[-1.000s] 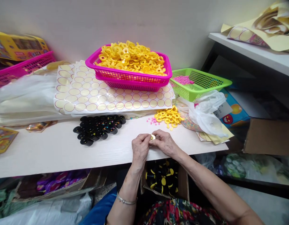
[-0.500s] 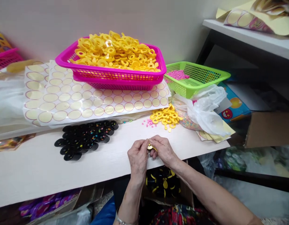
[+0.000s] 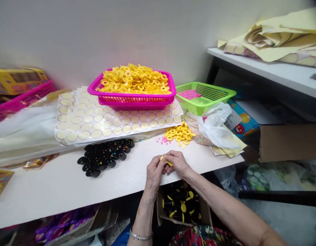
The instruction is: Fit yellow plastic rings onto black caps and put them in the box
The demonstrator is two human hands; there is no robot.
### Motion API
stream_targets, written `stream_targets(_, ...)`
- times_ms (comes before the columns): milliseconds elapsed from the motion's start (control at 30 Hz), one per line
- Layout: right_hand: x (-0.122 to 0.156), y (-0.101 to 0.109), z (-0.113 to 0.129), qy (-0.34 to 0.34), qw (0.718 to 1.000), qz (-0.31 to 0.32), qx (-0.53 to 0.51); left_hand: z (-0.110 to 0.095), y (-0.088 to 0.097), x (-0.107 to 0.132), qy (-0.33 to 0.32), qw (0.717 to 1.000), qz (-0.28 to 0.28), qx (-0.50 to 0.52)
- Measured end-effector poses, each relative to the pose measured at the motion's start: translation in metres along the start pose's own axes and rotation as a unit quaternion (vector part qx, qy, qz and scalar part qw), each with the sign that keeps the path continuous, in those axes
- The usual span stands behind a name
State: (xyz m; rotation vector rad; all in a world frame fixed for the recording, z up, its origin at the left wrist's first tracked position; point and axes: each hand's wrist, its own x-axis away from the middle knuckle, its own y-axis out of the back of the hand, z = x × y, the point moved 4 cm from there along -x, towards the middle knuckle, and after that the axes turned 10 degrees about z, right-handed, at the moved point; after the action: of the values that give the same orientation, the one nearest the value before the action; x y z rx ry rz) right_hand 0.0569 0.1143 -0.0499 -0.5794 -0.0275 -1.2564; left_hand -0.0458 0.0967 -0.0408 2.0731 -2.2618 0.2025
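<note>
My left hand (image 3: 154,171) and my right hand (image 3: 178,163) meet at the front edge of the white table (image 3: 57,184), fingers pinched together on a small yellow ring piece (image 3: 166,160). A cluster of black round caps (image 3: 104,157) with coloured dots lies on the table to the left of my hands. Behind my hands sits a small heap of loose yellow rings (image 3: 179,132), with a few pink beads (image 3: 162,139) beside it. A pink basket (image 3: 132,99) piled with yellow rings stands at the back on sheets of round stickers (image 3: 96,119).
A green basket (image 3: 211,97) with pink beads stands at the back right, a crumpled plastic bag (image 3: 215,126) in front of it. A cardboard box of black-and-yellow pieces (image 3: 180,205) sits below the table edge. Another pink basket (image 3: 22,100) is far left. A shelf (image 3: 271,70) holds paper sheets.
The view has tilted and shifted, so the baskets sit lower and farther off. Both hands stay pinched together on the small yellow piece, working it slightly.
</note>
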Motion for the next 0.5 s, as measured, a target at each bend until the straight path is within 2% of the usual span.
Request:
stream_targets(67,0.007,0.001,0.002,0.018,1.0,-0.012,-0.004,-0.008,-0.002,0.005,-0.027,0.997,0.052,-0.041)
stream_targets(133,0.022,0.003,0.004,0.037,0.999,-0.005,-0.025,-0.015,-0.004,0.013,-0.045,0.994,0.068,-0.073)
stream_targets(300,0.081,0.013,0.009,0.086,0.98,0.121,-0.13,-0.034,-0.019,0.042,-0.123,0.985,0.057,-0.107)
stream_targets(500,0.138,0.037,0.009,0.084,0.972,0.183,-0.121,-0.048,-0.051,0.084,-0.242,0.953,0.089,-0.158)
